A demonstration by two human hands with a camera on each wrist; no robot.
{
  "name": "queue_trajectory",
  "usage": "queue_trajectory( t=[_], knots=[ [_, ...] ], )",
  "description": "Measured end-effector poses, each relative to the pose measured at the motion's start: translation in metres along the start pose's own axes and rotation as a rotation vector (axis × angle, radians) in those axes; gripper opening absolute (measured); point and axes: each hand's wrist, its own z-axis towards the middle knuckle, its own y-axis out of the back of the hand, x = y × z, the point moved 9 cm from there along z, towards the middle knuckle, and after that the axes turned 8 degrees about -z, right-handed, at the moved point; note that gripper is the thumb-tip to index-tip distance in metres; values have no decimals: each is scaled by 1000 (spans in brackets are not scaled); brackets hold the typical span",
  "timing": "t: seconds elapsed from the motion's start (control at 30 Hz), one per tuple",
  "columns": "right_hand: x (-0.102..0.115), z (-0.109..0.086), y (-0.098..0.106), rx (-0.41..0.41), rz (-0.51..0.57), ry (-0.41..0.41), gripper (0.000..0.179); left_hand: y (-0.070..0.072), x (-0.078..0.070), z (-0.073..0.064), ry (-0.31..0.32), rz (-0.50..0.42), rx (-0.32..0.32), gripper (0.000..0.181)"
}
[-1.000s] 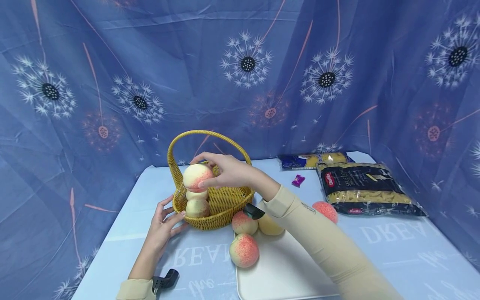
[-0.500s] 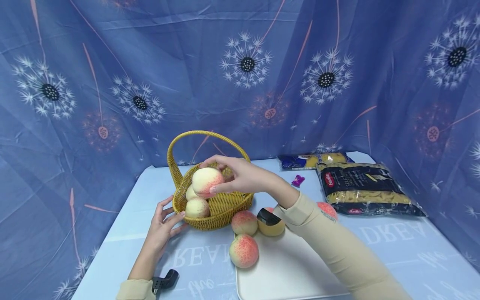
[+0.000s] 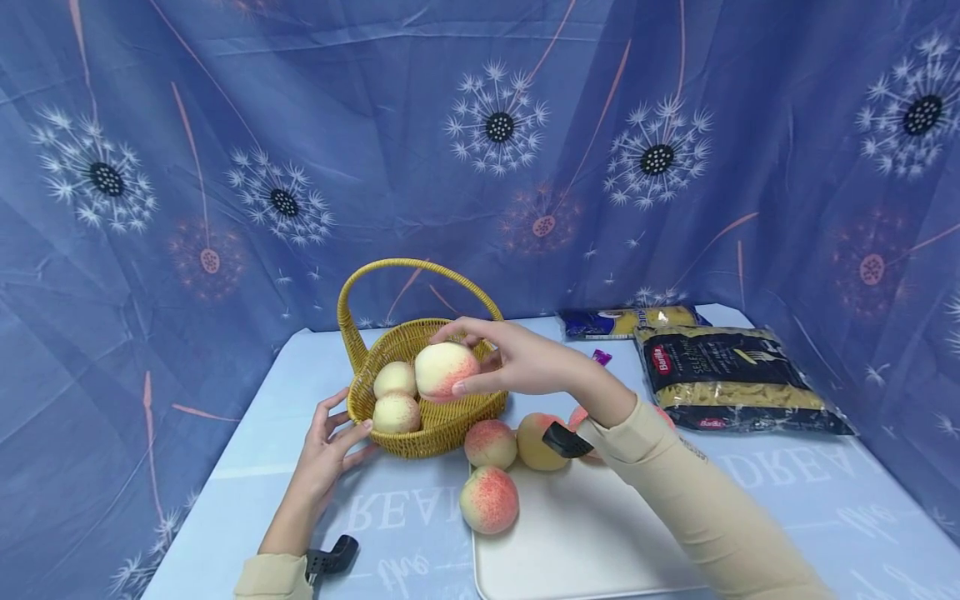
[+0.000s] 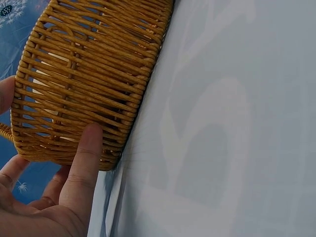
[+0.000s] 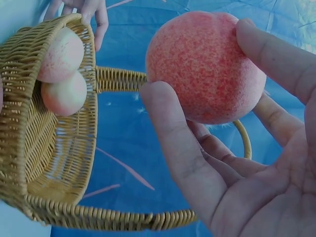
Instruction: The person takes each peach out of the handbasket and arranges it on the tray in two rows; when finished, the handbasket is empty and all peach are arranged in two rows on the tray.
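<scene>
My right hand (image 3: pixel 532 358) pinches a peach (image 3: pixel 442 371) between thumb and fingers, above the right part of the yellow wicker basket (image 3: pixel 431 442). In the right wrist view the peach (image 5: pixel 202 69) shows its red, speckled side. Two pale peaches, a rear one (image 3: pixel 393 377) and a front one (image 3: pixel 396 413), lie at the left end inside the basket. My left hand (image 3: pixel 322 458) holds that end, its thumb at the rim. One finger (image 4: pixel 85 163) lies against the woven outside in the left wrist view.
Several peaches, one of them a red-topped peach (image 3: pixel 489 500), sit at the far left of a white tray (image 3: pixel 585 542); my right wrist partly hides others. A pasta bag (image 3: pixel 738 383), a second pasta pack (image 3: pixel 633 322) and a purple wrapped sweet (image 3: pixel 602 357) lie behind.
My right hand has carried the peach rightward and slightly down, from above the two basket peaches to their right, uncovering them. My left hand stays on the basket.
</scene>
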Motion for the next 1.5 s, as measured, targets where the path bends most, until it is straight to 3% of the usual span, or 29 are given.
queue_trajectory(
  t=[0.37, 0.8, 1.5],
  knots=[
    [-1, -25, 2, 66, -130, 25, 59, -1, -2, 0, -4, -5, -9, 78],
    [-12, -50, 0, 182, -57, 19, 61, -1, -1, 0, -3, 0, -10, 78],
    [-53, -96, -3, 191, -25, -162, 58, 0, 0, 1, 9, -5, -4, 79]
  ],
)
